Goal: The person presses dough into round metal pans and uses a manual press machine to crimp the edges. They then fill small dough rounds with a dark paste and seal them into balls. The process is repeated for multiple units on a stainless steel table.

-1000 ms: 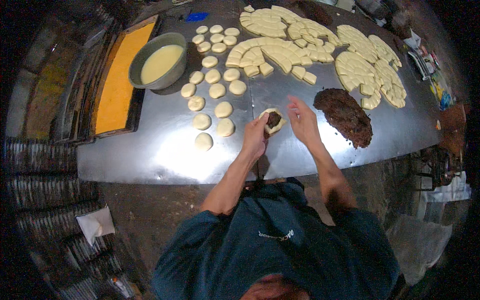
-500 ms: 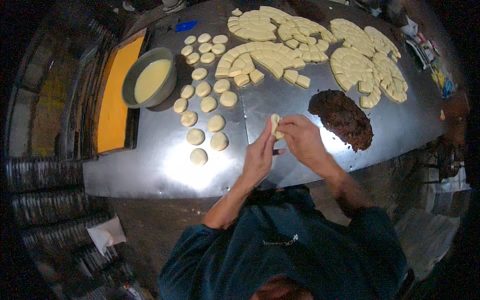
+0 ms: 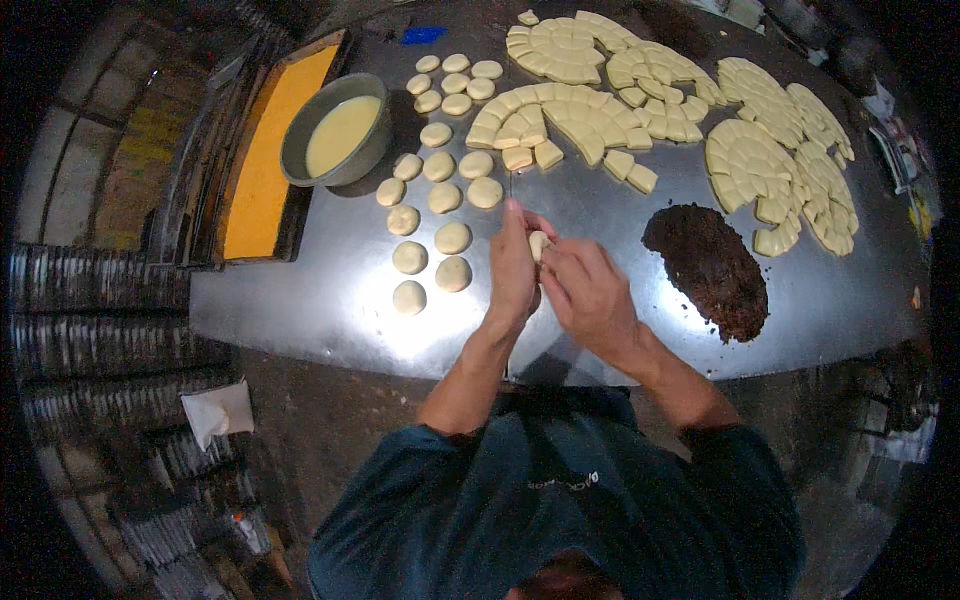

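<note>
Between my two hands, above the front of the metal table [image 3: 560, 330], is a small piece of pale dough [image 3: 539, 246]. My left hand [image 3: 515, 265] cups it from the left with the fingers pointing away from me. Pinching its right side are the fingers of my right hand [image 3: 590, 290]; most of the dough is hidden by them. Several round, flattened dough balls [image 3: 452, 238] lie in loose rows left of my hands. To the right sits a heap of dark brown, crumbly filling [image 3: 710, 270].
Rounds of dough cut into wedges [image 3: 750, 170] cover the far and right parts of the table. At the left stands a grey bowl [image 3: 375, 150] of pale yellow liquid, beside a dark-edged tray [image 3: 275, 160] with an orange-yellow surface. A blue piece [image 3: 423, 35] lies near the far edge.
My hands have closed further around the dough, so less of it shows. The view has shifted, and the right hand's fingers have come lower on the dough.
</note>
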A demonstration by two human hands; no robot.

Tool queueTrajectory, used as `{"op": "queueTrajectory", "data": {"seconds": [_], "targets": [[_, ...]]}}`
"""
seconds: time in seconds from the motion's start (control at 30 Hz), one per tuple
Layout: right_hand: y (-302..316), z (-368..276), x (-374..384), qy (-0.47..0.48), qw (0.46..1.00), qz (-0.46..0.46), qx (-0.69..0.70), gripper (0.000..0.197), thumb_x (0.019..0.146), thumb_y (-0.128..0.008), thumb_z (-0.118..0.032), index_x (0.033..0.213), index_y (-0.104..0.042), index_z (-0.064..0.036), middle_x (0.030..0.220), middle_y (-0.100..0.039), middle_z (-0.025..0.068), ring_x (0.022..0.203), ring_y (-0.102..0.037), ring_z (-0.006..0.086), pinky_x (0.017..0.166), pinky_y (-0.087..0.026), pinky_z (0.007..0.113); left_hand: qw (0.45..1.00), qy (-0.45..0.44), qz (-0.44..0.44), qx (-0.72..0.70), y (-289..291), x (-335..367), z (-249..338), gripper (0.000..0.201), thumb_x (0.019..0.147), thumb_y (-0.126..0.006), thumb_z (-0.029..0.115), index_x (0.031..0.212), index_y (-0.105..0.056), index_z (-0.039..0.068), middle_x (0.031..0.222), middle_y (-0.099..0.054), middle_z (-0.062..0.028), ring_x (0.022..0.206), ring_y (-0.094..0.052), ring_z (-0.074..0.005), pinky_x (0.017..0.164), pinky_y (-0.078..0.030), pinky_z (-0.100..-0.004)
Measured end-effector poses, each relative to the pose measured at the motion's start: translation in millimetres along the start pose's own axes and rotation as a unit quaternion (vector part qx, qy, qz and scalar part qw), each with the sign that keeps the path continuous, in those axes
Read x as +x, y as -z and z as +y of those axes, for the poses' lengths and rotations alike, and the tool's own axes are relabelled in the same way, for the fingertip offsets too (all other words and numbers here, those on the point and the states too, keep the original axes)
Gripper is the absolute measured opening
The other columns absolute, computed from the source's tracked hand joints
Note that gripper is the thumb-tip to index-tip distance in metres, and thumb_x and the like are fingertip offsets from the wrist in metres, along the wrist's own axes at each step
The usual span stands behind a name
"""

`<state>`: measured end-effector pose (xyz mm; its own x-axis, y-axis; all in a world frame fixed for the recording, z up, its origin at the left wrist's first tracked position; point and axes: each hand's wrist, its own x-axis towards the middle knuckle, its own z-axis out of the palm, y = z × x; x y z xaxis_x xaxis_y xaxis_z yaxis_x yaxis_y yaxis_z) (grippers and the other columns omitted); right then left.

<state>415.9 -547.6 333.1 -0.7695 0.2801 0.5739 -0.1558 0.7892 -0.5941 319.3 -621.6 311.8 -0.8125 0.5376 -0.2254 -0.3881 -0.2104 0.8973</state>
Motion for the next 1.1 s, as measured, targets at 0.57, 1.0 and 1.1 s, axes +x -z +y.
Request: {"op": "queueTrajectory", "data": {"seconds": [0.57, 1.0, 1.1], "targets": [[-29, -37, -77, -0.079, 0.962, -0.204, -0.164, 0.033, 0.072, -0.065, -0.004, 0.104, -0.056, -0.0023, 0.097, -0.056, 0.0135, 0.092, -0.057, 0.0336, 0.074, -0.051, 0.042, 0.948, 0.243, -0.204, 0.027, 92, -57, -58, 0.055, 0.098, -0.039, 0.048, 0.125, -0.051, 0.001, 0.103, -0.061, -0.0103, 0.086, -0.061, -0.0158, 0.071, -0.050, -0.0291], [-15, 17, -91, -0.282, 0.932, -0.188, -0.126, 0.034, 0.086, -0.058, -0.029, 0.115, -0.060, -0.0114, 0.114, -0.061, 0.0158, 0.105, -0.055, 0.0376, 0.089, -0.045, 0.047, 0.976, 0.117, -0.016, 0.182, 217, -7, -40, 0.031, 0.095, -0.053, 0.023, 0.114, -0.060, 0.000, 0.101, -0.065, -0.0088, 0.080, -0.063, -0.0142, 0.066, -0.052, -0.0257], [-59, 44, -102, -0.133, 0.889, -0.196, -0.392, 0.052, 0.087, -0.058, -0.033, 0.134, -0.046, -0.0142, 0.139, -0.043, 0.0152, 0.127, -0.038, 0.0373, 0.103, -0.031, 0.055, 0.967, 0.086, 0.007, 0.238, 198, 26, -26, 0.029, 0.093, -0.055, 0.020, 0.113, -0.062, 0.000, 0.098, -0.066, -0.0088, 0.080, -0.063, -0.0133, 0.064, -0.051, -0.0247]]}}
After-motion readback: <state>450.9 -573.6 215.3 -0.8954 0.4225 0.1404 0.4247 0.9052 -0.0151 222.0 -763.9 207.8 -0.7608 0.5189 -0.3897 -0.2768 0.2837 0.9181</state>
